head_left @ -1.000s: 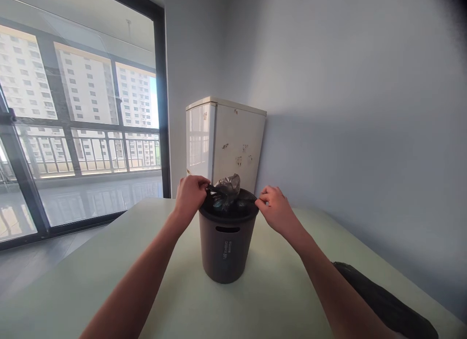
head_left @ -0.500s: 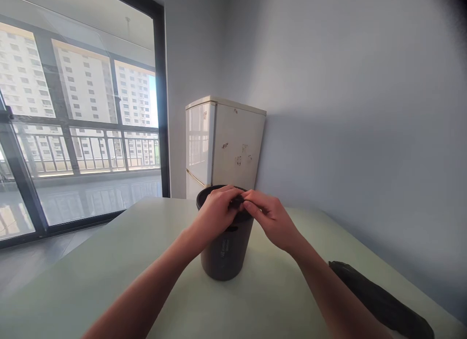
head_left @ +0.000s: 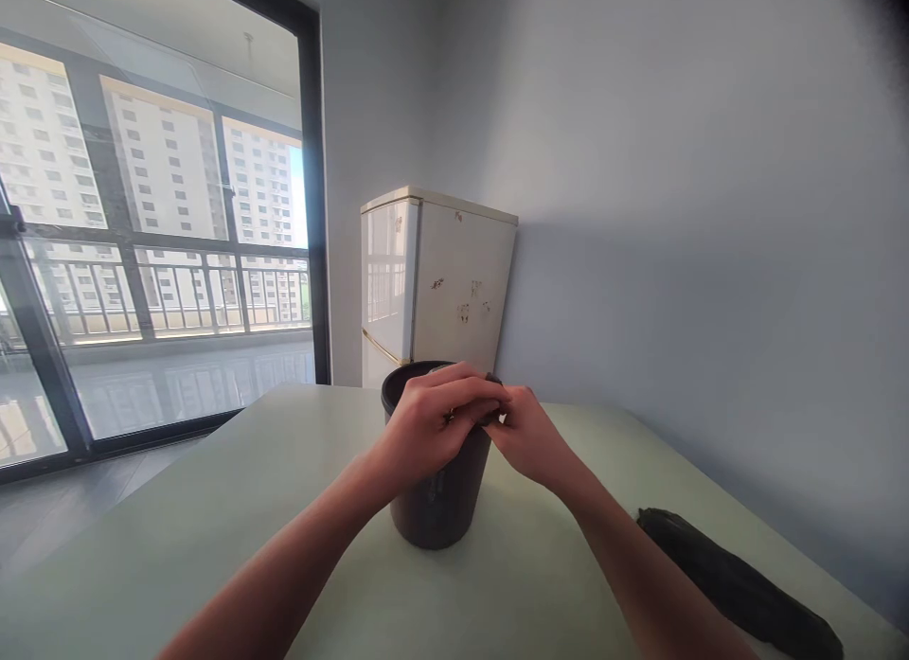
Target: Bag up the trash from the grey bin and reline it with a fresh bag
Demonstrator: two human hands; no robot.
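A dark trash can [head_left: 436,513] stands upright on the pale green table, its round mouth partly covered by my hands. Over the right part of its rim, my left hand [head_left: 436,416] and my right hand [head_left: 529,440] meet with fingers closed together. Between the fingers shows a small bunched piece of black plastic bag [head_left: 490,417]; most of it is hidden. Fingers of my left hand lie across those of the right. To the right of my right forearm lies a long black plastic bundle [head_left: 739,579], perhaps rolled bags.
The table [head_left: 341,565] reaches toward a white fridge [head_left: 461,272] with worn marks on its side. A grey wall [head_left: 710,262] runs along the right. On the left is a large glass sliding door [head_left: 312,215] with a dark frame.
Both hands have shifted slightly right along the rim. My left fingers now reach over my right fingertips, with the black plastic still between them. The can and the bundle stay put.
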